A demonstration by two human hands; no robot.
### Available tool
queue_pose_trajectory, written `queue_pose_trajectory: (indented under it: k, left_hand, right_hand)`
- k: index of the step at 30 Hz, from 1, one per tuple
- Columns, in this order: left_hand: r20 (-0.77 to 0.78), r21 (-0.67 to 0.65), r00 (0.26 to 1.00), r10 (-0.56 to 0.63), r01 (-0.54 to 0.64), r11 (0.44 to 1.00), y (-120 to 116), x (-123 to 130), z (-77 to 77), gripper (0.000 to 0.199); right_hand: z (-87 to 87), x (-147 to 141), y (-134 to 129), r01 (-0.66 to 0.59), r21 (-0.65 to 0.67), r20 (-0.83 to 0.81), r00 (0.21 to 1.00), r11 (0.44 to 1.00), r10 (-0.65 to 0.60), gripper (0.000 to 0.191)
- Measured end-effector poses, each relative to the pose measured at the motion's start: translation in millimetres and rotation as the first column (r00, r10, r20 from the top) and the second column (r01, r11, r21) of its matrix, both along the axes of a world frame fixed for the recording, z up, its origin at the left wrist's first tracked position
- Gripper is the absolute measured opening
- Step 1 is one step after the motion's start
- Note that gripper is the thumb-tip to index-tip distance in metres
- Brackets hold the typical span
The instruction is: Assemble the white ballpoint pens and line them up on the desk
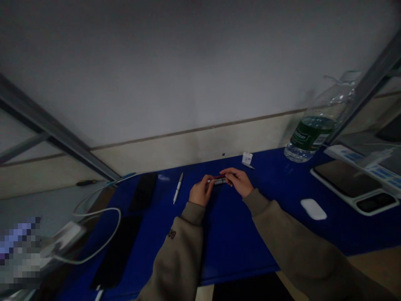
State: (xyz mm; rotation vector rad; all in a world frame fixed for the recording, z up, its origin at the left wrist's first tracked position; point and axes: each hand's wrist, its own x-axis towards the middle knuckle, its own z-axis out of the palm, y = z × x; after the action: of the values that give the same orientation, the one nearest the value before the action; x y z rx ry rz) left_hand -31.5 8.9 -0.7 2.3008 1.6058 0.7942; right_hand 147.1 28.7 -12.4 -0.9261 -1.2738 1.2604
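My left hand (200,191) and my right hand (238,181) are close together over the middle of the blue table (232,238). Between them is a small group of slim, pen-like items (219,180), one dark red and others silvery or pale. The left fingers pinch the left end, and the right fingers close on the right end. Exactly how many items there are is too small to tell. A white pen (178,189) lies to the left of my left hand. Behind my right hand sits a small white item (247,158) with a slim silvery piece (249,166) beside it.
A large water bottle (308,131) stands at the back right. Nearer are a white mouse-like object (313,209) and a phone-like device (351,179). Dark flat devices (144,192) and a white cable (117,225) lie at the left. A wall (188,75) rises behind the table.
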Motion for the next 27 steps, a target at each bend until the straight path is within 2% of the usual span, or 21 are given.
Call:
queue_pose_trajectory:
  k: [8,12,17,20,24,27]
  left_hand:
    - [0.012,0.018,1.000,-0.022,0.022,1.000,-0.9,-0.7,3.0,0.029]
    - [-0.029,-0.006,0.999,-0.045,0.044,0.999,-0.2,-1.0,0.9,0.029]
    - [-0.105,-0.014,0.989,-0.103,0.102,0.995,0.7,0.0,-5.0,0.028]
    - [-0.141,-0.020,0.982,-0.128,0.126,0.992,-0.3,1.7,-7.2,0.030]
    - [-0.241,-0.029,0.969,-0.056,0.051,0.998,-4.3,5.1,-6.8,0.037]
    - [-0.314,-0.028,0.949,0.007,-0.017,0.999,-7.9,7.2,-3.4,0.041]
  right_hand:
    - [2.0,1.5,0.6,0.058,0.027,0.045,0.997,0.998,-0.059,0.025]
    - [1.5,3.5,1.6,0.090,0.027,0.094,0.991,0.996,-0.092,0.025]
    - [-2.0,-0.6,-0.7,0.033,0.095,0.223,0.973,0.995,-0.054,0.024]
    - [-2.3,-8.7,-6.8,-0.010,0.189,0.304,0.951,0.982,-0.049,0.028]
    - [1.1,-20.1,-17.0,-0.058,0.347,0.374,0.924,0.936,-0.081,0.038]
    - [4.2,-24.7,-22.3,-0.106,0.358,0.369,0.929,0.928,-0.036,0.045]
